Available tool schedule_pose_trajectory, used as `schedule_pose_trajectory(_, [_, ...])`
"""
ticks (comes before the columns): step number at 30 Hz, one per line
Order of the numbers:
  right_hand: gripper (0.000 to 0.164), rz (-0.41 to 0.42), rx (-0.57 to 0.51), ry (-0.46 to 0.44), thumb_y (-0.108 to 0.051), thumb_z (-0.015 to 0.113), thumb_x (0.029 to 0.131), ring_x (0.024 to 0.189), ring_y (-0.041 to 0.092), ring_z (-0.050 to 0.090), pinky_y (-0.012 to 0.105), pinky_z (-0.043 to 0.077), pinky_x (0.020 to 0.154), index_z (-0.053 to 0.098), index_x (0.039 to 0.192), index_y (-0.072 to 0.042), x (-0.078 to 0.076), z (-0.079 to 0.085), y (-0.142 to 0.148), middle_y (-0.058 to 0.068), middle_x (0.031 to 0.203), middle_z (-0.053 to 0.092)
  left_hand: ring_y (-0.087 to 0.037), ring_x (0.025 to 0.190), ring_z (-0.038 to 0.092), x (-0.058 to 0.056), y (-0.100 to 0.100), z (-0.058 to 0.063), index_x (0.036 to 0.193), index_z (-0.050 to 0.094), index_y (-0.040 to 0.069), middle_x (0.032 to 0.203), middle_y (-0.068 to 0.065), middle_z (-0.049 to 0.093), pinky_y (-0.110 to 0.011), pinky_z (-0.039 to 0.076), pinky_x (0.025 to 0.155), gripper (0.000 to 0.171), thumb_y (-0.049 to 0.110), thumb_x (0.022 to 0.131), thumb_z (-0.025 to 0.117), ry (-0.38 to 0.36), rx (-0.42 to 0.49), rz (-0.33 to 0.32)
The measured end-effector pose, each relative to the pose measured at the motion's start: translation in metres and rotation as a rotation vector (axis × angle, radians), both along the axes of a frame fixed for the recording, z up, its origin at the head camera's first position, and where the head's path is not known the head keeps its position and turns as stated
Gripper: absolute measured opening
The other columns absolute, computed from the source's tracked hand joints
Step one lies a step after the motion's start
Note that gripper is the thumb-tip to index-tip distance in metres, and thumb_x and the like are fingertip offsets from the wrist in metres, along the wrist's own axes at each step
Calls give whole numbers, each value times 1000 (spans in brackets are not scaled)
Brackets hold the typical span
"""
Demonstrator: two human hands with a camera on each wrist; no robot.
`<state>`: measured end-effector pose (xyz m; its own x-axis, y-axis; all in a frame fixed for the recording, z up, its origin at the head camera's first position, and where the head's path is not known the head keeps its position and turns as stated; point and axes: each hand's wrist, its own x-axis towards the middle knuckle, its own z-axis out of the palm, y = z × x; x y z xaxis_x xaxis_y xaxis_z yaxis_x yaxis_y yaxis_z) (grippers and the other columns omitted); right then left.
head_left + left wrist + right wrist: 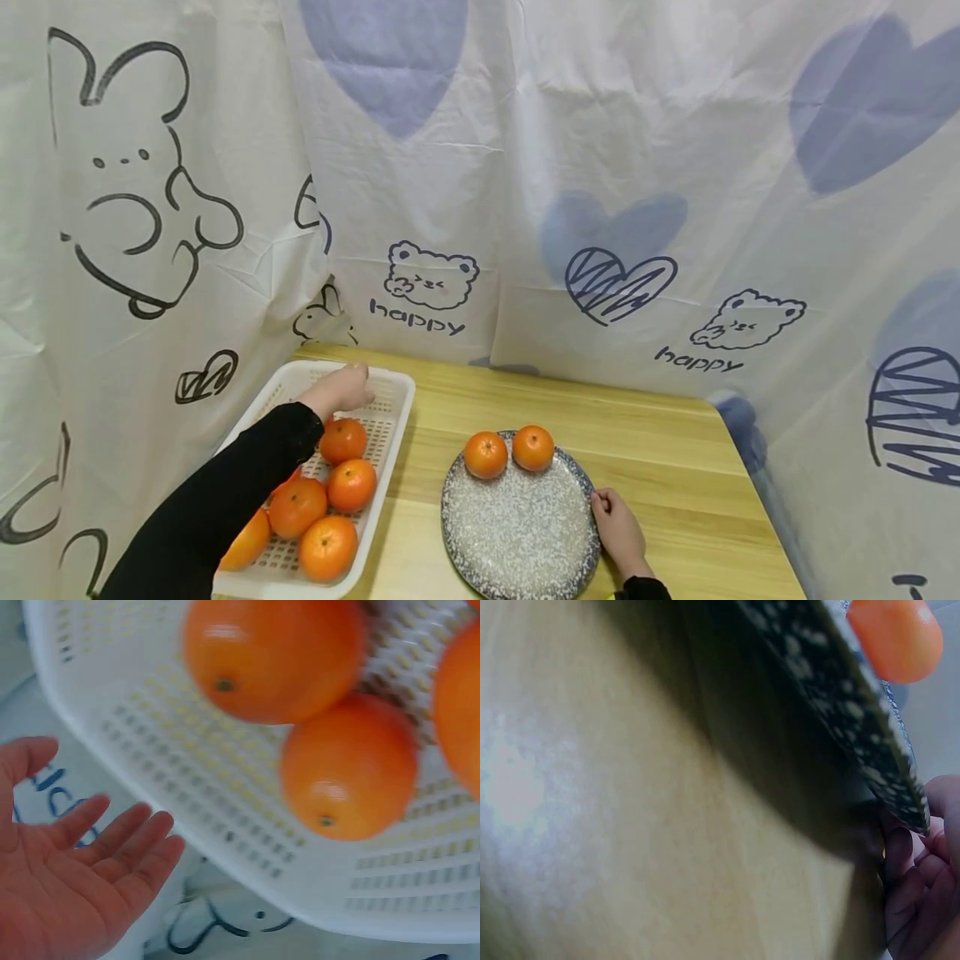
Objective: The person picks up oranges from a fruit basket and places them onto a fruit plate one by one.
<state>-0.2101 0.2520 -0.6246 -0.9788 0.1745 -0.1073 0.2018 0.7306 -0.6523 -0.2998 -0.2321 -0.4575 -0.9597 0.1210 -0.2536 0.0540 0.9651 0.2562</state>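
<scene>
My left hand (345, 390) reaches over the far end of a white plastic basket (408, 400). In the left wrist view that hand (82, 877) has its fingers spread and slightly bent, with nothing in them, apart from the oranges. Several oranges (328, 548) lie in the basket, partly covered by the sleeve. On the speckled grey plate (525, 525) two oranges, a left one (486, 455) and a right one (533, 448), sit side by side at the far rim. My right hand (621, 529) grips the plate's right edge, thumb above and fingers below, as the right wrist view shows.
The wooden table (675, 483) carries the basket on the left and the plate to its right. A white curtain (517, 208) with hearts and bears hangs behind the table and along its sides, close to the basket's left side.
</scene>
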Motion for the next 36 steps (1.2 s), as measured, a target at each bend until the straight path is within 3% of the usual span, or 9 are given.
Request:
schedule_pose_trajectory(5, [30, 5, -7, 1, -30, 50, 99, 76, 17, 55, 31, 40, 65, 63, 109, -4, 1, 1, 0, 2, 85, 61, -34, 100, 60, 14, -3, -7, 124, 53, -10, 115, -26, 62, -50, 48, 92, 58, 29, 84, 70, -76, -78, -38])
schedule_pose_trajectory(8, [30, 5, -9, 1, -29, 50, 99, 76, 17, 55, 31, 40, 65, 63, 109, -4, 1, 2, 0, 3, 86, 61, -29, 95, 57, 22, -3, -6, 125, 53, -8, 115, -22, 62, -47, 47, 91, 61, 27, 81, 74, -136, -61, -39])
schedule_pose_trajectory(12, [29, 9, -11, 11, -28, 50, 99, 76, 16, 55, 31, 40, 65, 63, 108, -4, 2, 4, -1, 2, 85, 61, -25, 85, 51, 33, -2, -8, 111, 60, -2, 102, -14, 62, -40, 47, 81, 46, 21, 76, 78, -203, -43, 14])
schedule_pose_trajectory(16, [28, 12, -11, 17, -27, 50, 99, 75, 16, 54, 31, 40, 64, 63, 107, -4, 3, 5, -2, 2, 84, 60, -23, 73, 48, 39, 0, -13, 87, 61, 5, 83, -8, 56, -32, 44, 66, 27, 17, 71, 80, -225, -70, 49])
schedule_pose_trajectory(27, [28, 17, -13, 19, -28, 50, 99, 75, 17, 53, 30, 39, 64, 63, 107, -4, 2, 7, -1, 2, 84, 58, -24, 72, 48, 32, 1, -25, 88, 56, 5, 81, -9, 53, -32, 40, 64, 32, 9, 68, 80, -203, -62, 26])
schedule_pose_trajectory(30, [29, 20, -14, 13, -29, 50, 99, 74, 17, 52, 29, 38, 64, 62, 108, -4, 3, 7, -1, 2, 83, 58, -25, 76, 49, 31, 2, -26, 96, 57, 4, 88, -9, 56, -33, 42, 65, 38, 6, 67, 81, -207, -56, 33])
schedule_pose_trajectory(32, [29, 19, -15, 9, -29, 50, 99, 73, 17, 52, 29, 37, 63, 62, 107, -4, 2, 6, -1, 2, 83, 57, -25, 78, 49, 30, 4, -23, 99, 58, 4, 91, -9, 57, -33, 42, 66, 40, 4, 66, 80, -207, -59, 35])
schedule_pose_trajectory(36, [28, 14, -8, 13, -29, 50, 99, 73, 16, 52, 29, 37, 63, 62, 107, -5, 2, 4, -1, 2, 83, 57, -23, 71, 44, 24, 13, -6, 84, 56, 4, 80, -8, 50, -30, 37, 60, 31, -1, 63, 78, -199, -81, 4])
